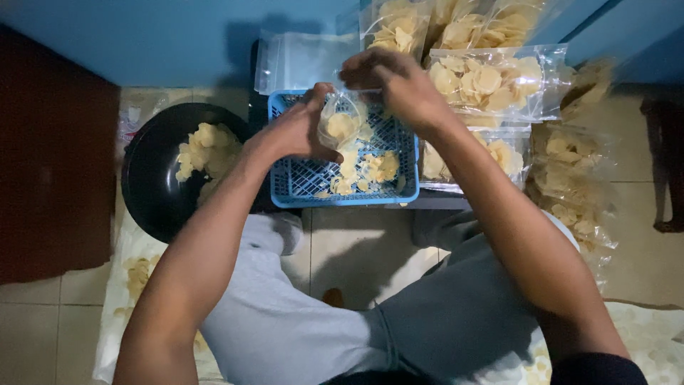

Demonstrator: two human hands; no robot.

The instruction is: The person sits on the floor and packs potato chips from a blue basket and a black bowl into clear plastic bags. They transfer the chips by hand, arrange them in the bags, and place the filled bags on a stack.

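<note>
A small clear plastic bag [342, 127] partly filled with pale yellow chips hangs over a blue plastic basket [299, 182]. My left hand [296, 128] grips the bag's left side. My right hand [395, 85] holds its top right edge, fingers curled at the mouth. Loose chips [367, 171] lie in the basket under the bag.
A black wok [153, 185] with chips in it sits to the left. Filled clear bags of chips [491, 82] are stacked to the right and behind, with more along the right edge [570, 178]. Empty clear bags [299, 60] lie behind the basket. A dark wooden panel [50, 157] stands at the left.
</note>
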